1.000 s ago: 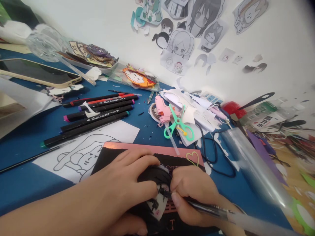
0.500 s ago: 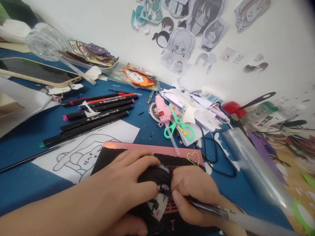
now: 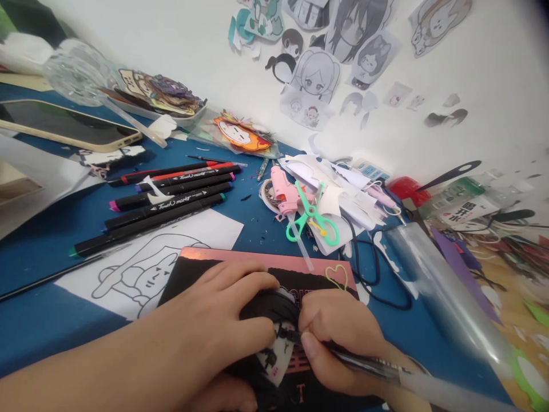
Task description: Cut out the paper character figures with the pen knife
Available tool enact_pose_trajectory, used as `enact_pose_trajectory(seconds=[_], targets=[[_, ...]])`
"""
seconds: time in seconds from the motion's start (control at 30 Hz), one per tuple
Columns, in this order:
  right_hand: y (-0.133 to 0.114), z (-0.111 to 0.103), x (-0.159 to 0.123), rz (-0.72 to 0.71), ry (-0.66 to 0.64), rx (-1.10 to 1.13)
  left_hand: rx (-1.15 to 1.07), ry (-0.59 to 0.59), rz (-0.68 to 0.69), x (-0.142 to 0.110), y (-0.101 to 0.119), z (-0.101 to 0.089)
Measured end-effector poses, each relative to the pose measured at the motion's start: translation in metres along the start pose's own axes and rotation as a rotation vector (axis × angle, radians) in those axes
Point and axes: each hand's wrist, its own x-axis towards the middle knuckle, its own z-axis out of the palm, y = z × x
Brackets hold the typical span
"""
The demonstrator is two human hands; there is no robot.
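My left hand [image 3: 223, 320] presses down on a small paper cutout of a dark-haired figure [image 3: 277, 332], fingers curled over its black top edge. My right hand [image 3: 338, 337] is closed around a clear-barrelled pen [image 3: 377, 366], its tip on the cutout's pale face. The cutout lies on a black and pink book [image 3: 240, 269] on the blue table [image 3: 47, 240].
A line drawing on white paper [image 3: 141, 269] sits left of the book. Behind it lie several black markers [image 3: 171, 200], a phone [image 3: 68, 126], mint scissors [image 3: 313, 217], a pink glue gun [image 3: 283, 191], paper scraps and a clear tube [image 3: 441, 297]. Character drawings hang on the wall [image 3: 317, 74].
My right hand and the pen tip shifted very slightly on the cutout. Nothing else has moved.
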Motion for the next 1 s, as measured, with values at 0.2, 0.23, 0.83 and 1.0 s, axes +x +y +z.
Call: enact_pose_trajectory(seconds=[0.2,0.23,0.83,1.0], targets=[[0.0003,0.0008,-0.001,-0.005,0.006,0.001,-0.004,0.001,0.007,-0.0007,-0.002,0.0012],[0.0005,0.0008,-0.0019,-0.013,0.004,-0.002,-0.007,0.006,0.011,-0.0009,-0.0026,0.0017],[0.0039,0.0024,-0.0034,-0.029,-0.004,0.031,0.005,0.003,0.006,-0.0005,-0.0016,0.0014],[0.0045,0.0029,-0.0048,-0.027,-0.002,0.031,0.004,0.007,0.015,-0.0006,-0.0011,0.0014]])
